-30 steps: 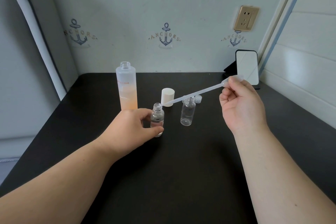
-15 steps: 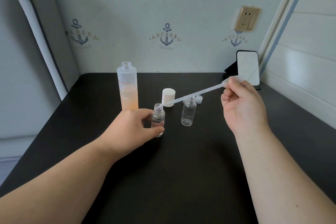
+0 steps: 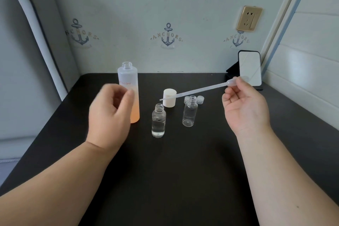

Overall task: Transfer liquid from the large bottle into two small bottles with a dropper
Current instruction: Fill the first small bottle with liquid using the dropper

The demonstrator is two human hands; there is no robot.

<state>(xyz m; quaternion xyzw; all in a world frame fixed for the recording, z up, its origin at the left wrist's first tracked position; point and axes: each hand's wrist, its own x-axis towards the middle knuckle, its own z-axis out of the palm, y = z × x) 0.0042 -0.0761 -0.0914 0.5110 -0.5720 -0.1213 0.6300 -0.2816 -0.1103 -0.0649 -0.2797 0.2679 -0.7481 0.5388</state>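
1. The black table (image 3: 174, 180) carries everything, and the person's forearms come in from the near edge.
2. Left hand (image 3: 110, 115) is in the air just in front of the large bottle (image 3: 129, 86), fingers loosely curled and gripping nothing; it is motion-blurred, so whether it touches the bottle can't be told.
3. Right hand (image 3: 245, 108) is up at the right, thumb and fingers pinching the bulb end of the dropper (image 3: 194, 91).
4. The large bottle stands upright, uncapped, with peach liquid in its lower part, at the left of the group.
5. Nearer small bottle (image 3: 158, 123) is upright, open, holding clear liquid; the farther small bottle (image 3: 189, 111) to its right looks empty.
6. The white cap (image 3: 169, 97) and two tiny caps sit behind them.
7. The dropper's long axis runs almost level, bulb at the right, tip pointing left and slightly down, above and behind the nearer bottle's mouth.
8. A refill looks next: steady the large bottle, tilt the dropper to vertical, squeeze before dipping, release slowly.
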